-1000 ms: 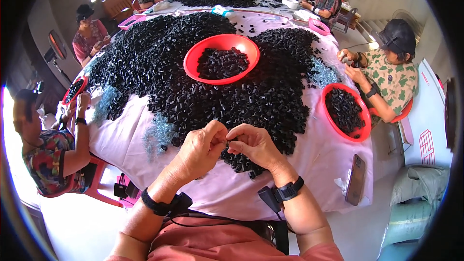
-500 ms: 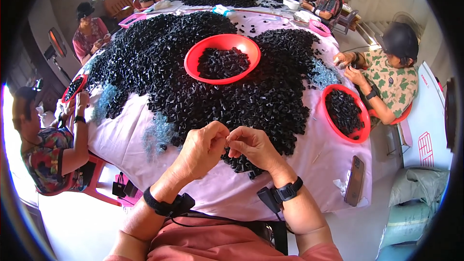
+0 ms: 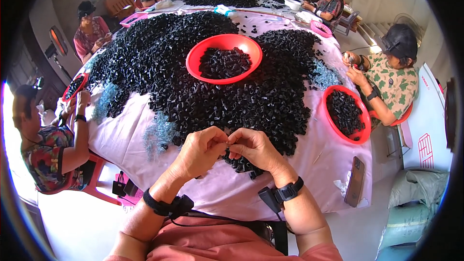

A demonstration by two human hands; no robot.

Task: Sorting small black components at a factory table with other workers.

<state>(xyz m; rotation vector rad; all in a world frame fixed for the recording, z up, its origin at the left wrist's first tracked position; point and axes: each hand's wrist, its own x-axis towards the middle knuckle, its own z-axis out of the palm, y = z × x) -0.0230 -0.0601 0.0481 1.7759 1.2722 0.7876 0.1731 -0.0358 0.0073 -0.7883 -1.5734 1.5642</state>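
While both hands meet over the near end of the pile (image 3: 232,101) of small black pieces, the left hand (image 3: 197,151) and right hand (image 3: 257,149) have their fingertips closed together on one small piece (image 3: 227,146). Piece mostly hidden by the fingers; its shape, and which hand bears more of the grip, cannot be told. It sits between the two hands, above the pile's near tip.

Risks, as judged: grip on so small a thing is all fingertip; a slip of either thumb would likely drop it among look-alikes, hard to pick out again. Forearms lie low by the loose pieces, so a wide sweep could scatter some. Cable (image 3: 279,216) at the right wrist strap (image 3: 288,191) might snag on the table edge. Phone (image 3: 355,182) lies near the table's right-hand edge; a careless elbow could nudge it off.

Edges and room: table (image 3: 309,183) under pink cloth, near edge close to the person's body, forearms crossing it. Bare cloth right of the hands, toward the red bowl (image 3: 358,139) at the right. Less room to the left, where a pale blue tangle (image 3: 157,135) lies beside the pile. Ahead, pieces crowd right around the central bowl (image 3: 247,43).
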